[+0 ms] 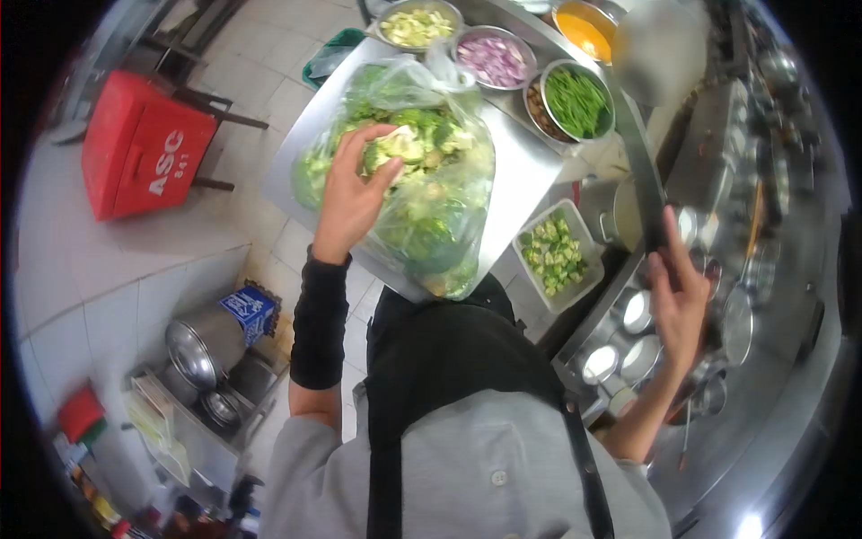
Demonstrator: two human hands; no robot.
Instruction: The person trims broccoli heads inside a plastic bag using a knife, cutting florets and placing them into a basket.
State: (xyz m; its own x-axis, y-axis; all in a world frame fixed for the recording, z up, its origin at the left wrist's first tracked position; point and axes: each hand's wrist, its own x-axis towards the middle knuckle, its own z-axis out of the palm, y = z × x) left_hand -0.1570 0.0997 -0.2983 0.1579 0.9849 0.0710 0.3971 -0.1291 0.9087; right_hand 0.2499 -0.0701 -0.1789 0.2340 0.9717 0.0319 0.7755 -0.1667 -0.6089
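Between the thumb and fingers of my left hand [355,189] is a pale green broccoli floret [395,148], held over a clear plastic bag [476,175] filled with broccoli pieces [426,234]. The bag lies open on a metal tabletop [521,171] in front of my body. Off to the right, my right hand [680,301] has its index finger and thumb around the dark end of what looks like a long knife [639,148], pointing away from me. Its lower fingers are partly hidden.
Bowls of pale chopped vegetable [417,29], purple onion [492,59] and green pieces [577,101] line the far side. A white tub of cut okra [555,256] sits right. Pots [203,346] and a red box [144,148] are left; steel counter [763,404] right.
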